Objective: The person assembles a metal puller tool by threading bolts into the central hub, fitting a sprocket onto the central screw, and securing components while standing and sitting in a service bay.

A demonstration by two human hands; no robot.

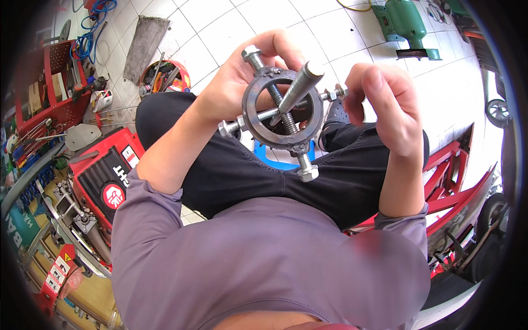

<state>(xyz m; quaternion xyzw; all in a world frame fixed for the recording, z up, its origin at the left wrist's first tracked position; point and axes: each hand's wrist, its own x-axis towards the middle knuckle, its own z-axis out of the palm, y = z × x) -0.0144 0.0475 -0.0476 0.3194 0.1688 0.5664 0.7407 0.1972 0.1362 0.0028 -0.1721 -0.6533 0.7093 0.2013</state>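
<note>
My left hand (236,82) is closed around the back of a dark steel ring (254,124), holding it above my lap. Several long threaded bolts (288,124) with hex heads run through the ring's wall and cross inside it. From the middle, a smooth grey metal rod (300,88) sticks up toward me; its lower end is lost among the bolts. Fingers curled, my right hand (388,104) is beside the ring, its fingertips at or very near the right-hand bolt's head (341,91). That bolt's head shows outside the fingers, and whether they touch it is unclear.
A green bench grinder (407,25) stands on the white tiled floor. Left are a round tub of tools (176,74), a red-and-black case (104,181), a red shelf unit (52,77) and a blue hose (91,33). Red metal frames (440,170) lie at right.
</note>
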